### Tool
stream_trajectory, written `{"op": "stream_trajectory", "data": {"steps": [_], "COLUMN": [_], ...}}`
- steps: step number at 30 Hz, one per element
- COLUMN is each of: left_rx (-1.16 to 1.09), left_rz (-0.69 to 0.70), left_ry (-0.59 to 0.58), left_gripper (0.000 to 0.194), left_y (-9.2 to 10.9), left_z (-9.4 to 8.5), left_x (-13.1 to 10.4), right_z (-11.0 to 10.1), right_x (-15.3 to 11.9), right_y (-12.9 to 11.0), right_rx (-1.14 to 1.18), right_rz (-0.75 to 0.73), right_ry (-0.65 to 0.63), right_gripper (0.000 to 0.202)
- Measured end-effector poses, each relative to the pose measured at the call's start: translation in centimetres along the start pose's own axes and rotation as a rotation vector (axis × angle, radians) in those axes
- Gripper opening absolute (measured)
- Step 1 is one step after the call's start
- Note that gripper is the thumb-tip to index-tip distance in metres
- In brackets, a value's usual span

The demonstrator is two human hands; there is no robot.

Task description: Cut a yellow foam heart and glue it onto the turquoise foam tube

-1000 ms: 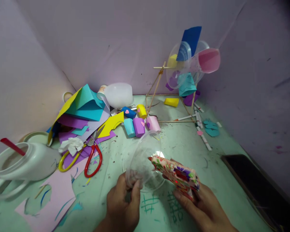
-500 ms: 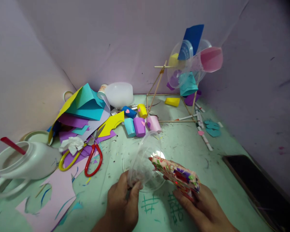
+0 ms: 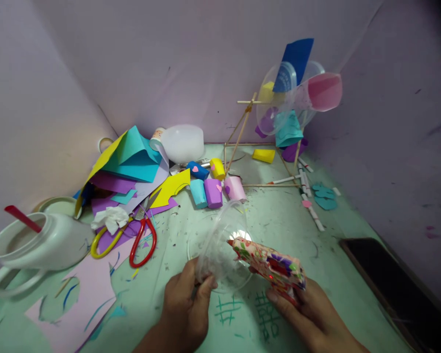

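My left hand (image 3: 189, 304) pinches the rim of a clear plastic lid (image 3: 216, 245), tilted up off the table; another round clear piece seems to lie under it, though the outlines overlap. In my right hand (image 3: 305, 314) is a hot glue gun (image 3: 270, 264) wrapped in floral paper, a small red light glowing on its side. Its red nozzle points left, at or just before the lid's face; whether they touch I cannot tell. Beyond the lid stand small paper cups: a light blue one (image 3: 198, 193), a purple one (image 3: 213, 193) and a pink one (image 3: 235, 189).
A stick frame (image 3: 238, 139) holds a wheel of clear discs and coloured cups (image 3: 288, 128) at the back right. Scissors (image 3: 143, 242), paper sheets (image 3: 132, 159) and a white mug (image 3: 55, 242) crowd the left. A phone (image 3: 385, 279) lies at the right, near marker pens (image 3: 312, 213).
The whole view has shifted slightly. Both hands keep their hold on the lid and the glue gun, with almost no movement between them.
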State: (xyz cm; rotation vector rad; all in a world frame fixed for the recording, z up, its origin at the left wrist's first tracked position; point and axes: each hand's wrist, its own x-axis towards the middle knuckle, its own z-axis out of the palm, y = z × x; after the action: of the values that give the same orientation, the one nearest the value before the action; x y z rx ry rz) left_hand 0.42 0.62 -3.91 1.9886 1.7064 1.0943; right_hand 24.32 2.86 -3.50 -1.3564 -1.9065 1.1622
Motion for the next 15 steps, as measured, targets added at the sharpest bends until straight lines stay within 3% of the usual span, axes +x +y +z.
{"op": "stream_trajectory", "data": {"steps": [15], "left_rx": [-0.164], "left_rz": [-0.112], "left_ry": [-0.085], "left_gripper": [0.011], "left_y": [-0.17], "left_z": [-0.31], "left_x": [0.16], "right_z": [-0.24], "right_x": [0.15], "right_y": [0.76], "right_rx": [0.058], "right_rz": [0.033], "right_ry": [0.017], "right_gripper": [0.038]}}
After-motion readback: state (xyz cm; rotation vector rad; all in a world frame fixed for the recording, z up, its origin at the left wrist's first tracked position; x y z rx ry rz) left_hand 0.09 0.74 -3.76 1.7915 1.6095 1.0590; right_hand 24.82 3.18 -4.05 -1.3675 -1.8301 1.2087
